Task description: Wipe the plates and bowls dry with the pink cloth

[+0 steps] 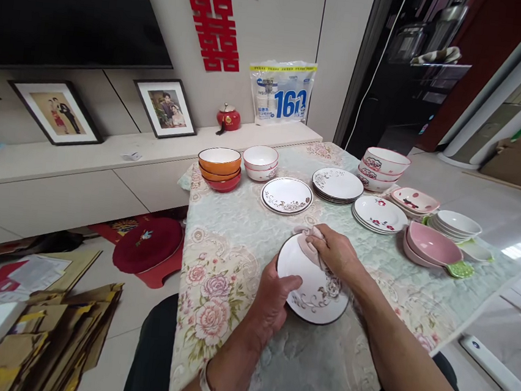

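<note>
One white plate (310, 291) with a dark rim and floral decoration is held at the lower centre of the frame, over a flower-patterned surface (232, 248); whether the plate's underside is rested there cannot be told. Its left edge is gripped by the left hand (275, 292), with the thumb laid on the plate's face and the other fingers hidden beneath. A pale cloth (309, 247) is pinched in the bent fingers of the right hand (337, 252) and pressed against the plate's upper part. Orange and red bowls (219, 169) are stacked left of the frame's centre, dark-rimmed plates (338, 183) are piled right of centre, and pink bowls (434, 243) are nested at the right.
</note>
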Tool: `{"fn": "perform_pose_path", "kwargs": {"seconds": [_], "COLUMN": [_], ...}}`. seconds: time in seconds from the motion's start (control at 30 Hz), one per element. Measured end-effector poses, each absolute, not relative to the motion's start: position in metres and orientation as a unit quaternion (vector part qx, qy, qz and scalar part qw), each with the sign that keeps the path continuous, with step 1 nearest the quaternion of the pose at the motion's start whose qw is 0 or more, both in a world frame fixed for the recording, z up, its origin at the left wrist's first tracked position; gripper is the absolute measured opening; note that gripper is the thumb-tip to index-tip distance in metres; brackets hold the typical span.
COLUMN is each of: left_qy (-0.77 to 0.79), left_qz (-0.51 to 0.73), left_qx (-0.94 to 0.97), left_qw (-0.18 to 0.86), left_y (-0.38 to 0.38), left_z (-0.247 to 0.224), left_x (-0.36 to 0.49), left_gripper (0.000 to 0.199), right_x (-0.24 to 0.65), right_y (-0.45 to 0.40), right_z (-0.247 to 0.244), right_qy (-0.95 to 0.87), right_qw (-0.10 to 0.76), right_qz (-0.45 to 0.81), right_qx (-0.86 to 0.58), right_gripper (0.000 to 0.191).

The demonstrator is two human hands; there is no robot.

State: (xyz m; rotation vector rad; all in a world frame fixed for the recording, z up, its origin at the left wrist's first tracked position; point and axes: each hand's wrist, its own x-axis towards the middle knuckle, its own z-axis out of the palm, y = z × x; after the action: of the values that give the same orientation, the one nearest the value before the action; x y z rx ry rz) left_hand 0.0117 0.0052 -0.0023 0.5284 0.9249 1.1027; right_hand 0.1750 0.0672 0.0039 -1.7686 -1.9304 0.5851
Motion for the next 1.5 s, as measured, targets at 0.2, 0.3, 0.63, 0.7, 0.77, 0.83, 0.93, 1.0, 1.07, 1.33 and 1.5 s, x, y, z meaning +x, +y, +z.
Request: {"fn": "perform_pose_path", "kwargs": {"seconds": [0.2, 0.3, 0.63, 0.7, 0.77, 0.83, 0.93, 1.0, 1.07, 1.33, 1.5], "left_qy": [0.423, 0.408, 0.426, 0.427, 0.421, 0.414, 0.413, 0.417, 0.415, 0.408, 0.403], "left_qz": [0.496, 0.475, 0.459, 0.467, 0.479, 0.492, 0.504, 0.504, 0.498, 0.473, 0.454], "left_qx": [0.2, 0.219, 0.221, 0.216, 0.203, 0.188, 0.176, 0.172, 0.172, 0.189, 0.206], "left_qw": [0.731, 0.748, 0.748, 0.743, 0.743, 0.742, 0.738, 0.736, 0.741, 0.758, 0.767], "left_y": [0.005, 0.004, 0.005, 0.005, 0.006, 0.006, 0.006, 0.006, 0.005, 0.004, 0.004], "left_z": [-0.001, -0.004, 0.001, 0.0, -0.002, -0.004, -0.005, -0.004, -0.002, -0.004, 0.0], "left_x": [0.013, 0.014, 0.011, 0.01, 0.009, 0.009, 0.01, 0.012, 0.013, 0.013, 0.01], "left_gripper": [0.062, 0.049, 0.055, 0.054, 0.054, 0.054, 0.054, 0.055, 0.057, 0.047, 0.062], "right_x": [0.153, 0.14, 0.172, 0.177, 0.176, 0.173, 0.168, 0.164, 0.158, 0.129, 0.154], "right_y": [0.059, 0.05, 0.064, 0.065, 0.065, 0.066, 0.066, 0.065, 0.062, 0.047, 0.059], "right_z": [0.008, 0.016, 0.011, 0.01, 0.009, 0.008, 0.005, 0.003, 0.002, 0.006, 0.005], "right_qy": [-0.748, -0.831, -0.776, -0.747, -0.718, -0.693, -0.682, -0.697, -0.726, -0.874, -0.801], "right_qw": [0.188, 0.171, 0.194, 0.198, 0.199, 0.195, 0.163, 0.14, 0.14, 0.155, 0.165], "right_qz": [0.112, 0.092, 0.161, 0.176, 0.171, 0.151, 0.114, 0.079, 0.047, 0.044, 0.075], "right_qx": [-0.627, -0.521, -0.578, -0.609, -0.644, -0.677, -0.704, -0.699, -0.672, -0.458, -0.571], "right_gripper": [0.029, 0.031, 0.023, 0.022, 0.022, 0.022, 0.027, 0.032, 0.035, 0.041, 0.04]}}
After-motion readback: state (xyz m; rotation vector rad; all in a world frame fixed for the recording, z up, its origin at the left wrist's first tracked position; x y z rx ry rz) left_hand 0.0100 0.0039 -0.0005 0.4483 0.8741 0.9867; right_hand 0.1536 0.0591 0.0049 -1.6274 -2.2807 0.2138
